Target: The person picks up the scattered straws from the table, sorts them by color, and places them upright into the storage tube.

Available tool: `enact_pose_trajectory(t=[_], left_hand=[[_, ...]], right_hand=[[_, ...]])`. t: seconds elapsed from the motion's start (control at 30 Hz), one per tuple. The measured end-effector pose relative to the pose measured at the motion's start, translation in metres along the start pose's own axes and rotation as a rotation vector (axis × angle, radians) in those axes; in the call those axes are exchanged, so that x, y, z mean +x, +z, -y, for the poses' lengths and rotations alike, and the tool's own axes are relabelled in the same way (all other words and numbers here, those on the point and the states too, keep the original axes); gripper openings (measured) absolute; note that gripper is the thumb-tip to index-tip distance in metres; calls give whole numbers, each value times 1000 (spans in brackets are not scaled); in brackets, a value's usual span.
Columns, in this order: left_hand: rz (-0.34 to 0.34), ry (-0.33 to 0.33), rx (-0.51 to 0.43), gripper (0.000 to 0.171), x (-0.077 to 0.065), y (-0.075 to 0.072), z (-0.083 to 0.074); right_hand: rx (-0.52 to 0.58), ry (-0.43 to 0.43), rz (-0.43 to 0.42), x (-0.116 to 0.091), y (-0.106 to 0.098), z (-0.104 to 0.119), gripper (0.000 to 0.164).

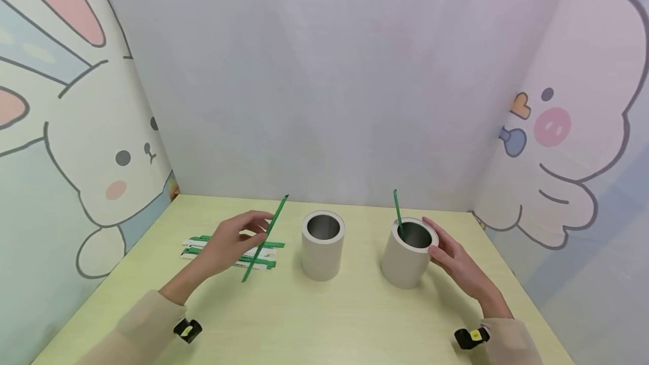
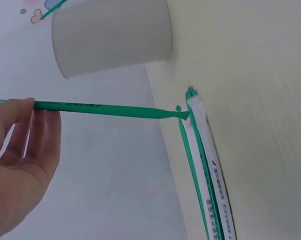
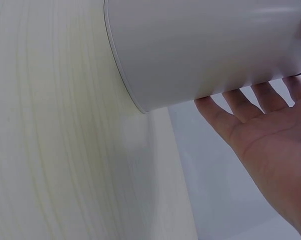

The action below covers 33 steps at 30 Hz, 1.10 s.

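A: Start with the head view: what do your hands have?

B: Your left hand pinches a green straw between thumb and fingers, slanting over the pile on the worktop. Your right hand holds the right cup by its rim, thumb near you, fingers along the outer side. A second straw stands in that cup. The left cup is between your hands, touched by neither.

A: And the left wrist view?

B: There the grip is light: thumb and fingertips close on the straw, the other fingers loosely bent. One long end runs free past your fingers and overlaps the pile's tips in this view; I cannot tell whether they touch. I'd lift that end well clear before swinging it, and pinch no harder, since the thin straw could bend.

A: What about the right wrist view?

B: Your fingertips rest spread along the cup's side, hand well open around its width. That seems enough to steady it; I'd press gently, so it doesn't tip, and hold your fingers off its mouth.
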<state>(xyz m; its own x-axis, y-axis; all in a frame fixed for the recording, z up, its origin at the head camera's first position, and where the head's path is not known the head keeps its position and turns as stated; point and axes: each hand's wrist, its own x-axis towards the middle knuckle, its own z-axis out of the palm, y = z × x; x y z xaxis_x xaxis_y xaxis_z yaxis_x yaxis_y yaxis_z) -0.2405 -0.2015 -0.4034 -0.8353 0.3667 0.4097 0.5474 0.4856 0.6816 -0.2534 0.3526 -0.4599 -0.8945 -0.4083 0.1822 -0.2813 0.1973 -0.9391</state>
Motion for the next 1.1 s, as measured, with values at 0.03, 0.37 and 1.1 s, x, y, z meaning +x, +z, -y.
enact_pose_trajectory(t=[0.03, 0.37, 1.1], left_hand=[[-13, -16, -29, 43, 2, 2, -4], [-123, -54, -222, 47, 32, 34, -44], [-231, -11, -638, 50, 114, 109, -111]], right_hand=[[0, 1, 0, 0, 0, 0, 64], [-7, 13, -1, 0, -1, -1, 64], [-3, -3, -5, 0, 1, -1, 64]])
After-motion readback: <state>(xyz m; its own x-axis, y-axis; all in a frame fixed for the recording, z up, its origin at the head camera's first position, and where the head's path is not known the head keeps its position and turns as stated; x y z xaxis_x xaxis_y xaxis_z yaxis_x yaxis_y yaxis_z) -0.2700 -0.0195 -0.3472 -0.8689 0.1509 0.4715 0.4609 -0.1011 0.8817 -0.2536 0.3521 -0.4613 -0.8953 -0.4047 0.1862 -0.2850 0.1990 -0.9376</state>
